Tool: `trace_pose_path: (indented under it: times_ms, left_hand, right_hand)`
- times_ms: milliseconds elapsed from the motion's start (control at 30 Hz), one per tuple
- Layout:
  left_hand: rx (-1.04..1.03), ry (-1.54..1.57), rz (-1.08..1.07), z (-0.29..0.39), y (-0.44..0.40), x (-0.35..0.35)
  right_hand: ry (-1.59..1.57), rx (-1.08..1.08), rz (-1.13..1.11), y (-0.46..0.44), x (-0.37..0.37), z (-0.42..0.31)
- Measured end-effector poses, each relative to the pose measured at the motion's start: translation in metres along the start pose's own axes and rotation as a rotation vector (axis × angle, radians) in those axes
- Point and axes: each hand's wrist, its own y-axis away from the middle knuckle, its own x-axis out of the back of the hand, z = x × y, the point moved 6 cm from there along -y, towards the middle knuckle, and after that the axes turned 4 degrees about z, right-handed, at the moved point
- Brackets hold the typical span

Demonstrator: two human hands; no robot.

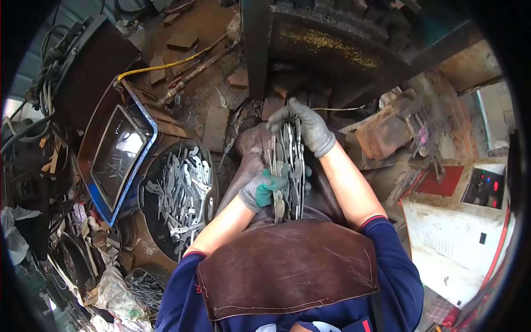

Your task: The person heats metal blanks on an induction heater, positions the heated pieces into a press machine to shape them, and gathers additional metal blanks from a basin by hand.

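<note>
A bundle of flat grey metal pieces [287, 166] stands on edge over my lap, on a brown leather apron [287, 265]. My left hand [261, 191], in a grey and green glove, is closed around the bundle's lower part, with fingertips showing on its far side. At the upper end my right hand [310, 130], in a grey glove, curls its fingers over the tips of the pieces. To the left, a round black tub [145, 213] holds many similar loose metal pieces [185, 191].
A blue-edged metal frame with a glass panel [121, 152] leans beside the tub. Ahead stands a dark steel structure [326, 61], with bricks [215, 127] on the dirty floor. At right is a white control cabinet [448, 238] with lit indicators. A yellow hose [166, 65] crosses the upper left.
</note>
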Motion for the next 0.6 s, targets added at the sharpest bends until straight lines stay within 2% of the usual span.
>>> trace_pose_path:
  times_ms: [33, 67, 100, 167, 200, 233, 300, 333, 367, 433, 467, 500, 567, 600]
  left_hand:
    - [0.000, -0.085, 0.016, 0.001, 0.000, 0.002]
    - [0.012, -0.060, 0.066, -0.001, -0.003, 0.008]
    - [0.017, -0.061, 0.062, -0.001, -0.005, 0.008]
    - [-0.056, -0.001, -0.004, 0.008, -0.006, 0.000]
    - [-0.031, -0.006, -0.048, 0.009, -0.007, -0.003]
    - [-0.025, -0.004, -0.047, 0.012, -0.006, -0.007]
    - [-0.018, -0.012, -0.044, 0.015, -0.002, -0.020]
    - [-0.015, -0.010, -0.042, 0.013, -0.002, -0.018]
    - [-0.031, -0.002, -0.044, 0.010, -0.001, -0.016]
    - [-0.034, 0.009, -0.038, 0.002, 0.000, -0.010]
    - [-0.004, -0.022, -0.002, -0.002, -0.002, -0.005]
    - [0.024, -0.054, 0.032, -0.007, -0.004, 0.001]
    - [0.045, -0.081, 0.094, -0.009, -0.005, 0.007]
    - [0.026, -0.159, 0.063, -0.006, -0.006, 0.005]
  right_hand:
    - [-0.166, -0.003, -0.034, 0.001, -0.003, 0.000]
    - [-0.234, 0.117, 0.005, -0.002, -0.004, -0.004]
    - [-0.234, 0.121, 0.011, -0.005, -0.008, -0.004]
    - [-0.240, 0.071, 0.218, -0.008, -0.004, 0.000]
    - [-0.289, -0.076, 0.059, -0.005, -0.011, 0.008]
    - [-0.293, -0.075, 0.063, -0.001, -0.010, 0.007]
    - [-0.028, -0.058, -0.019, 0.007, -0.017, 0.005]
    - [0.019, 0.116, -0.156, 0.006, -0.025, -0.003]
    - [0.014, 0.115, -0.152, 0.009, -0.027, 0.002]
    - [0.174, 0.173, -0.053, 0.018, -0.034, 0.010]
    - [0.402, 0.290, -0.074, 0.019, -0.030, 0.007]
    - [0.398, 0.289, -0.066, 0.022, -0.030, 0.009]
    - [0.377, 0.189, 0.152, 0.024, -0.016, 0.013]
    - [0.222, 0.144, 0.198, 0.027, -0.006, 0.015]
